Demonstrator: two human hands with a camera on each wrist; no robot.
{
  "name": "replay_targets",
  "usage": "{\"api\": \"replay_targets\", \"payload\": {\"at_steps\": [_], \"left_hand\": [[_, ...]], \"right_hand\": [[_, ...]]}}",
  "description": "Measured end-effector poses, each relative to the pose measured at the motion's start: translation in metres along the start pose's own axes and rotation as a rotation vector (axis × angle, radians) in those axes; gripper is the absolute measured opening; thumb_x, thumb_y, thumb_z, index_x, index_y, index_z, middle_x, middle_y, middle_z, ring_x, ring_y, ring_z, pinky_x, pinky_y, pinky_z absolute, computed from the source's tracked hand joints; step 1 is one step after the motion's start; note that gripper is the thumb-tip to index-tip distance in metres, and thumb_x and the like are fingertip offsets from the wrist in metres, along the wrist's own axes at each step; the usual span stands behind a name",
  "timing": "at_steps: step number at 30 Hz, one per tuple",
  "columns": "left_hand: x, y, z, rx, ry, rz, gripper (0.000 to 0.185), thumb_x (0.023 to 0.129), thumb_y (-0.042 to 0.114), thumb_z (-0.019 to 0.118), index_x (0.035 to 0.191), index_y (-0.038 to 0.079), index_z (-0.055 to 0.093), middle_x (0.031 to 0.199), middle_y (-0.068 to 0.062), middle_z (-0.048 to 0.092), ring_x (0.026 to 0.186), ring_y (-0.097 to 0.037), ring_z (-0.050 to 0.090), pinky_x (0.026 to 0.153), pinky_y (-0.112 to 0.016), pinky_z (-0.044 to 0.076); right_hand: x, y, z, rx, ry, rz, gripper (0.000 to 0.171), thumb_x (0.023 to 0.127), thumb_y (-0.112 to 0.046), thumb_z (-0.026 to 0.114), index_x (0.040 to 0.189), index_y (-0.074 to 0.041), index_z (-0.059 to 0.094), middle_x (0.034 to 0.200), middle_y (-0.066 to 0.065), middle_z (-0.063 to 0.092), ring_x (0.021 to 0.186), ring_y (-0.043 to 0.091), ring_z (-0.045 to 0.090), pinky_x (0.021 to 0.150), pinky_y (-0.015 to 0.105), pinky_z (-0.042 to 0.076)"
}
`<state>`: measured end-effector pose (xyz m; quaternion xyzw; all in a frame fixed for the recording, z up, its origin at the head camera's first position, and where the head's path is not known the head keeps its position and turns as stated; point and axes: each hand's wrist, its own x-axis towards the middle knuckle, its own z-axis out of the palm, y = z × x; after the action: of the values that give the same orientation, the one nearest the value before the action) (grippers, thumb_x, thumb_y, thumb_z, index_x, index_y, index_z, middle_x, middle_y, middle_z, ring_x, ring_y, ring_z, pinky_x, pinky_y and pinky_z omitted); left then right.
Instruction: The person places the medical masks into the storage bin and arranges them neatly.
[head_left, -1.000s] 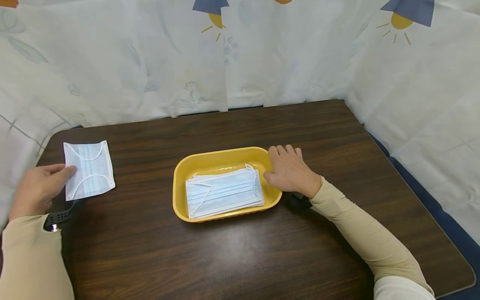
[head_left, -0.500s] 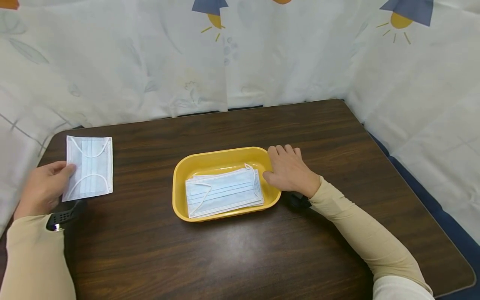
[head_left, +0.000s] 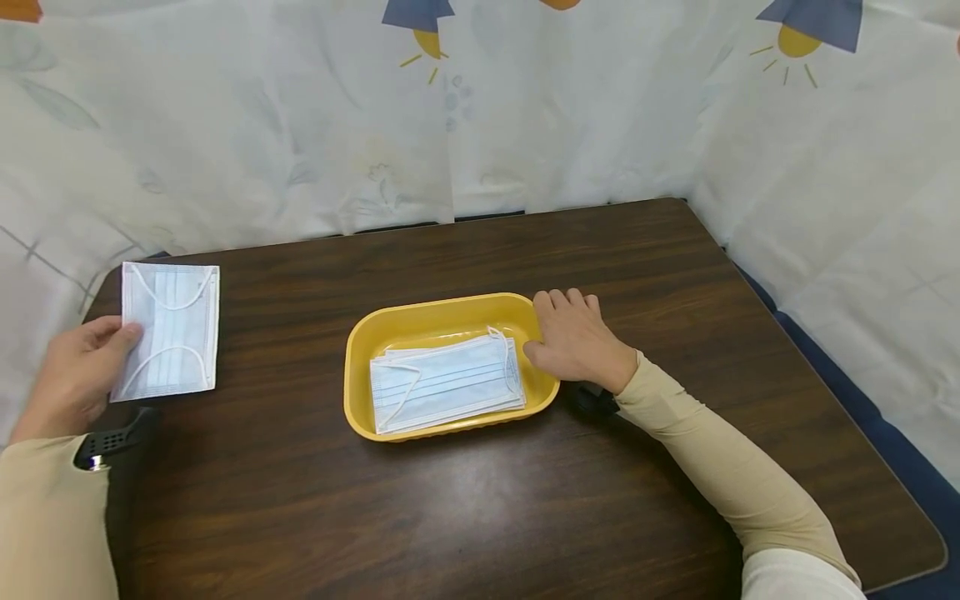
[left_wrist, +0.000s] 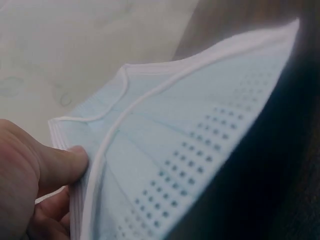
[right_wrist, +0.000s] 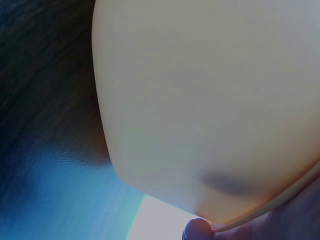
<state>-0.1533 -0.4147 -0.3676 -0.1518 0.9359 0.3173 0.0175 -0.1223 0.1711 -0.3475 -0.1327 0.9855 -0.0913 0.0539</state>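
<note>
Printed curtains [head_left: 300, 125] surround a dark wooden table [head_left: 487, 517], where a yellow tray [head_left: 360, 358] at center holds a stack of face masks [head_left: 446, 385]; the right hand [head_left: 577, 342] grips the tray's right rim, while the left hand [head_left: 71, 375] pinches a single blue face mask [head_left: 168, 329] near the table's far-left corner

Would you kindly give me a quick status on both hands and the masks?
Left hand pinches loose mask on table. Right hand grips yellow tray rim. Mask stack inside tray. Nothing obstructing.
</note>
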Motion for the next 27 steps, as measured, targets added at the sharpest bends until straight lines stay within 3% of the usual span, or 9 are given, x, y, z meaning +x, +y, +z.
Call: {"api": "replay_targets", "payload": {"at_steps": [3,5,8,10,12,21,25,27], "left_hand": [[-0.002,0.007,-0.003,0.062,0.012,0.052,0.069,0.109,0.04,0.034,0.151,-0.015,0.034,0.142,-0.041,0.045,0.094,-0.028,0.052,0.066,-0.019,0.04],[-0.002,0.011,-0.004,0.101,0.017,0.092,0.068,0.109,0.041,0.035,0.148,-0.014,0.039,0.138,-0.04,0.048,0.095,-0.034,0.049,0.066,-0.023,0.04],[-0.002,0.019,-0.005,0.122,0.014,0.15,0.064,0.109,0.041,0.036,0.144,-0.012,0.044,0.129,-0.039,0.053,0.08,-0.018,0.053,0.063,-0.025,0.042],[-0.002,0.024,-0.006,0.128,0.01,0.183,0.062,0.109,0.04,0.039,0.141,-0.012,0.047,0.123,-0.038,0.055,0.07,-0.003,0.047,0.056,-0.02,0.038],[-0.002,0.03,-0.008,0.131,0.001,0.199,0.062,0.109,0.04,0.039,0.142,-0.011,0.046,0.123,-0.039,0.055,0.068,0.003,0.045,0.055,-0.02,0.039],[-0.005,0.053,-0.012,0.144,-0.009,0.317,0.054,0.108,0.037,0.043,0.138,-0.008,0.051,0.115,-0.039,0.061,0.066,0.008,0.047,0.055,-0.021,0.04],[-0.008,0.065,-0.011,0.139,-0.008,0.358,0.05,0.108,0.036,0.046,0.134,-0.006,0.055,0.104,-0.033,0.064,0.064,0.004,0.049,0.053,-0.024,0.042],[-0.01,0.071,-0.01,0.134,-0.007,0.381,0.047,0.107,0.035,0.047,0.131,-0.005,0.058,0.095,-0.023,0.067,0.063,0.003,0.048,0.053,-0.025,0.042]], "right_hand": [[0.001,0.0,0.001,0.002,0.012,-0.009,0.031,0.089,-0.029,0.054,0.108,-0.005,0.05,0.092,0.008,0.05,0.088,0.03,0.04,0.08,0.042,0.025],[0.001,0.001,0.001,-0.003,0.02,-0.014,0.027,0.089,-0.029,0.054,0.103,-0.006,0.05,0.09,0.007,0.049,0.086,0.03,0.04,0.079,0.042,0.024],[0.001,0.001,0.001,-0.006,0.026,-0.018,0.024,0.089,-0.028,0.055,0.1,-0.007,0.049,0.088,0.007,0.049,0.085,0.03,0.039,0.078,0.042,0.024],[0.002,0.0,0.001,-0.004,0.025,-0.018,0.025,0.089,-0.028,0.055,0.1,-0.007,0.049,0.088,0.007,0.049,0.085,0.03,0.039,0.078,0.042,0.024],[0.003,0.001,0.002,0.0,0.025,-0.017,0.025,0.089,-0.028,0.055,0.102,-0.007,0.049,0.089,0.007,0.049,0.085,0.029,0.039,0.079,0.042,0.024],[0.009,0.0,0.005,0.017,0.019,-0.013,0.035,0.089,-0.031,0.053,0.112,-0.005,0.051,0.094,0.008,0.052,0.09,0.03,0.041,0.081,0.043,0.026],[0.01,-0.001,0.006,0.017,0.019,-0.008,0.037,0.088,-0.031,0.053,0.114,-0.005,0.052,0.095,0.008,0.053,0.091,0.031,0.041,0.082,0.044,0.027],[0.011,-0.001,0.006,0.017,0.021,-0.005,0.037,0.088,-0.031,0.053,0.115,-0.005,0.052,0.095,0.008,0.053,0.091,0.031,0.041,0.082,0.044,0.027]]}}
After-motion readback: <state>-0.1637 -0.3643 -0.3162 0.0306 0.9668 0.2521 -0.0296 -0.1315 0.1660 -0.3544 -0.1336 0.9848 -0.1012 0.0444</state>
